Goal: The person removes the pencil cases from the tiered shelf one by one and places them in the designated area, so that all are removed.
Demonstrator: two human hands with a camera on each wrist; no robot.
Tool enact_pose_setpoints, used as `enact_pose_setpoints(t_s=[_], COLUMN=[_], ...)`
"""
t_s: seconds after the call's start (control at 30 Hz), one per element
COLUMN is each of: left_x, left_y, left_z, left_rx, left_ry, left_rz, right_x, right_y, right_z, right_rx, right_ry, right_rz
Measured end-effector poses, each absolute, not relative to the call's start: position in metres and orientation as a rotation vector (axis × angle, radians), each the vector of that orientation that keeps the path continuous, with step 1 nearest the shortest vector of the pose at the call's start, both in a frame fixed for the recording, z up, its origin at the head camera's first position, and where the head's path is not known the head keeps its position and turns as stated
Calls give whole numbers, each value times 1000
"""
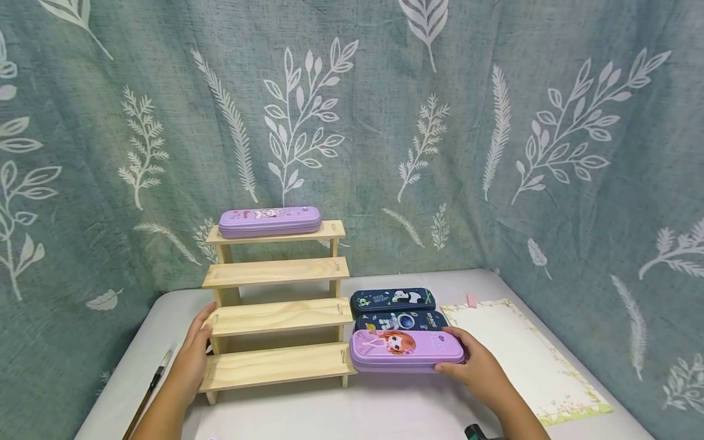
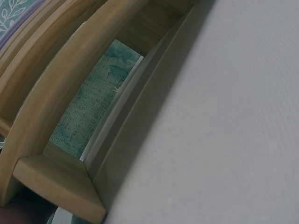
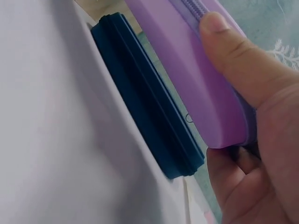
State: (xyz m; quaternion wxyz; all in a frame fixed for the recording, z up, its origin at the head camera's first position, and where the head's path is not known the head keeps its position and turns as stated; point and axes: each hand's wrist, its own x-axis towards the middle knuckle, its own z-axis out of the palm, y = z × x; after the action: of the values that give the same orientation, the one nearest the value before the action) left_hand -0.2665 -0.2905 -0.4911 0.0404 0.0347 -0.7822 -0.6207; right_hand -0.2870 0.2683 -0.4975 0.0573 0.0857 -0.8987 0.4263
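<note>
A light wooden four-tier stand (image 1: 283,318) stands left of centre. Against its left side rests my left hand (image 1: 189,351), fingers reaching along the ends of the lower tiers; the left wrist view mostly shows the stand's tiers (image 2: 60,84). My right hand (image 1: 478,363) grips the right end of a purple pencil case (image 1: 407,351) with a red-haired girl on its lid. In the right wrist view the thumb (image 3: 219,32) lies by the zipper, and the case is raised above a dark blue pencil case (image 3: 149,98). Its left end overlaps the lowest tier in the head view.
Another purple pencil case (image 1: 269,221) lies on the top tier. Behind the held case are a panda pencil case (image 1: 393,299) and a space pencil case (image 1: 404,321). A bordered sheet (image 1: 511,348) lies right, a brush (image 1: 151,391) left. Patterned curtain surrounds the table.
</note>
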Motion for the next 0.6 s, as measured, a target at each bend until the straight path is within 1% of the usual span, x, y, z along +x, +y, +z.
enact_pose_setpoints(t_s=[0.6], left_x=[-267], left_y=[-292], left_z=[-494], left_rx=[93], left_ry=[-2410], left_rz=[-1889], right_x=[-292], right_y=[278], right_z=[-521], right_rx=[171], right_ry=[-2799], right_rz=[1291])
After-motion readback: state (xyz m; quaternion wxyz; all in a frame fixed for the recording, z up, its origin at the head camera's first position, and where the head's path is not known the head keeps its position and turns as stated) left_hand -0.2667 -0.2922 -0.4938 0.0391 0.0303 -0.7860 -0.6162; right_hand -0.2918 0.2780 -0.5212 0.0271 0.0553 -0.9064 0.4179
